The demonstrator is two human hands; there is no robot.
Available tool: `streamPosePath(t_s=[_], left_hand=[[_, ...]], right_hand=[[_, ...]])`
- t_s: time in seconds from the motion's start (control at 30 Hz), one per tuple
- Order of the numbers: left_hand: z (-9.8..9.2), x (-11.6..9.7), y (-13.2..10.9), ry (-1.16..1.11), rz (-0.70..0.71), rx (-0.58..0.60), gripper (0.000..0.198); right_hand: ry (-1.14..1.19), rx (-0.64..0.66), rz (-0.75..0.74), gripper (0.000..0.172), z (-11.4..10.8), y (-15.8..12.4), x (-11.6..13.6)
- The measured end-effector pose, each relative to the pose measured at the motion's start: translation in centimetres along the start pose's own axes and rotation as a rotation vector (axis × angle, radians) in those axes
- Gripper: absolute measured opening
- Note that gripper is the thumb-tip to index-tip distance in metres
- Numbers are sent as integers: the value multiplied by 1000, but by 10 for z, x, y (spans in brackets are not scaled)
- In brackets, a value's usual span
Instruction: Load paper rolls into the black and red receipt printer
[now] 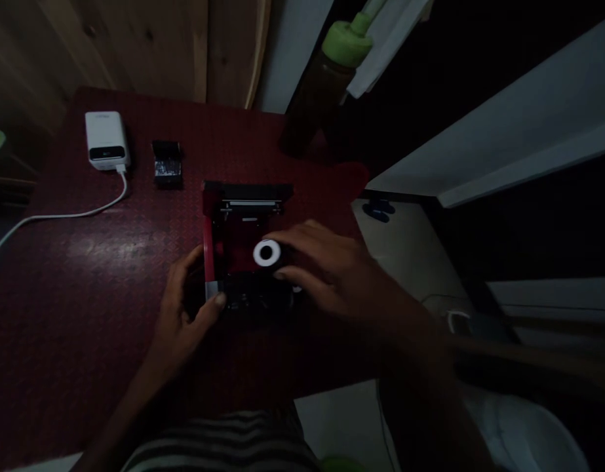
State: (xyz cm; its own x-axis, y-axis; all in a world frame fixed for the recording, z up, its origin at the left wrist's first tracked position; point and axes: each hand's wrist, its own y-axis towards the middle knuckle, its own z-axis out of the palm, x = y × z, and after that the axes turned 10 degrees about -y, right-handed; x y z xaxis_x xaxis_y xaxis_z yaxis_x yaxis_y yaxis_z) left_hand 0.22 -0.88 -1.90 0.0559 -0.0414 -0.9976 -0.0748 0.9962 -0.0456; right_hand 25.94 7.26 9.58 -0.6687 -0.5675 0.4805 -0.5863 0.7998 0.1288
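Note:
A small red and black receipt printer (210, 252) sits on the table in front of me with its lid (250, 191) raised at the far side. My left hand (187, 308) grips the printer's near left corner, its thumb on the front edge and its fingers along the side. Between the thumb and fingers of my right hand (326, 265) is a paper roll (267, 253), held over the open compartment. The roll's white end with a dark core faces me; its side is dark and partly covered by my fingers. The printer's right side is hidden by my right hand.
The red patterned table (110, 262) carries a white power bank (105, 139) with a white cable (71, 215), and a small black open case (167, 164). A brown bottle with a green cap (346, 43) stands at the back right. Dark blue slippers (378, 208) lie on the floor.

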Motion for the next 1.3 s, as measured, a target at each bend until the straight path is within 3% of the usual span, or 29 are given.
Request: streamPosePath(t_s=[0.13, 0.23, 0.43, 0.7, 0.9, 1.07, 1.17, 1.3], left_hand=[[-1, -8, 1, 26, -5, 13, 71], [-1, -7, 1, 37, 8, 12, 71], [0, -6, 1, 47, 21, 14, 70], [0, -9, 2, 64, 15, 6, 70], [-1, -10, 2, 69, 25, 20, 69], [-1, -7, 2, 55, 16, 0, 70], [-1, -10, 1, 5, -28, -4, 71], [-5, -22, 5, -133, -124, -44, 66]], right_hand=[[-337, 93, -69, 29, 39, 30, 17], [-534, 123, -44, 29, 52, 42, 27], [-425, 319, 73, 32, 57, 60, 20], [-133, 208, 36, 37, 72, 59, -5], [-46, 133, -23, 57, 52, 40, 0], [10, 94, -129, 41, 32, 16, 10], [-45, 64, -120, 30, 37, 9, 12], [-106, -68, -123, 31, 51, 2, 8]])
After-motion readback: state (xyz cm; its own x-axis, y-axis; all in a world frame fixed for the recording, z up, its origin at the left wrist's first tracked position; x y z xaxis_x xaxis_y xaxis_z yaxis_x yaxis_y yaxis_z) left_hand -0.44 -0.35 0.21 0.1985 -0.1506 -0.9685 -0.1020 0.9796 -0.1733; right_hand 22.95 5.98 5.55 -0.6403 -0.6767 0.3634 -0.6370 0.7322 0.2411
